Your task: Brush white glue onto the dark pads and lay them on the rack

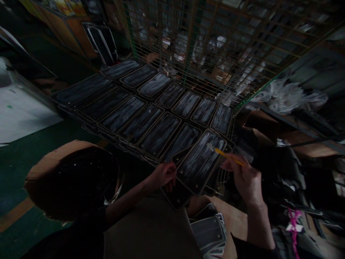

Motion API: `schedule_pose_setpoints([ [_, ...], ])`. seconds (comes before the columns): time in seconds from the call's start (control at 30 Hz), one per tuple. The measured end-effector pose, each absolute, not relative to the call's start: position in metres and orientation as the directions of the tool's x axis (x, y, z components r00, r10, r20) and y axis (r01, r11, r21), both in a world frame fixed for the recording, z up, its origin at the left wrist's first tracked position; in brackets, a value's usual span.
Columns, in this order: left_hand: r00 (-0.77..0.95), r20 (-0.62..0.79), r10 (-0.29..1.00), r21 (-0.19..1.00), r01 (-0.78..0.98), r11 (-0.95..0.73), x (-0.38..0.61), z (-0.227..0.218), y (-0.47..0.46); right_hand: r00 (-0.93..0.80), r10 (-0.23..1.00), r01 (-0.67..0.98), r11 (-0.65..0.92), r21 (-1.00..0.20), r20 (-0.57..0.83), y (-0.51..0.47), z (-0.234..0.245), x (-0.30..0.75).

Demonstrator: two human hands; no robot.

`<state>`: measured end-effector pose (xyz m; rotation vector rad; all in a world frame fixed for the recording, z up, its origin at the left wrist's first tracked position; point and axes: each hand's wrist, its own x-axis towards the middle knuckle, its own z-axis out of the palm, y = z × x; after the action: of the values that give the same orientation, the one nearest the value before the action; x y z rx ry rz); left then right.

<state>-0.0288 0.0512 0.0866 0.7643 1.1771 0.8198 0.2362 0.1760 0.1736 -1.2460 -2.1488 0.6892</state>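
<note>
My right hand (246, 178) is closed around the yellow handle of a brush (219, 151). The brush tip touches the upper part of a dark rectangular panel (201, 163) with rounded corners, whose face carries whitish streaks. Curled at the left edge of this panel, the fingers of my left hand (166, 174) grip it. Beneath it, a second dark panel (178, 199) sticks out towards me. Beyond my hands, rows of similar panels (160, 133) lie side by side, many of them streaked with white.
A wire mesh fence (188, 43) rises behind the panels. More panels (208, 233) are stacked low in front of me. To the left stands a round brown container (43, 169) with a dark inside. Clear plastic bags (288, 95) lie at the right.
</note>
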Motion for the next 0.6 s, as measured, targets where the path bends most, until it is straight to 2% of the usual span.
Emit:
schedule_pose_setpoints([
  [0.13,0.179,-0.49,0.853,0.849,-0.122,0.514,-0.028,0.091,0.052,-0.377,0.866,0.67,0.5,-0.548,0.328,0.217,0.15,0.229],
  [0.2,0.172,-0.487,0.857,0.851,-0.127,0.509,-0.028,0.093,0.052,-0.42,0.846,0.703,0.531,-0.473,0.328,0.218,0.14,0.23],
  [0.27,0.169,-0.477,0.863,0.855,-0.138,0.5,-0.028,0.093,0.051,-0.472,0.838,0.707,0.545,-0.45,0.272,0.2,0.137,0.234],
  [0.43,0.186,-0.454,0.871,0.854,-0.188,0.485,-0.029,0.093,0.047,-0.547,0.831,0.649,0.496,-0.576,0.099,0.113,0.159,0.249],
  [0.6,0.195,-0.429,0.882,0.863,-0.201,0.464,-0.029,0.092,0.046,-0.556,0.829,0.597,0.452,-0.663,0.064,0.058,0.18,0.257],
])
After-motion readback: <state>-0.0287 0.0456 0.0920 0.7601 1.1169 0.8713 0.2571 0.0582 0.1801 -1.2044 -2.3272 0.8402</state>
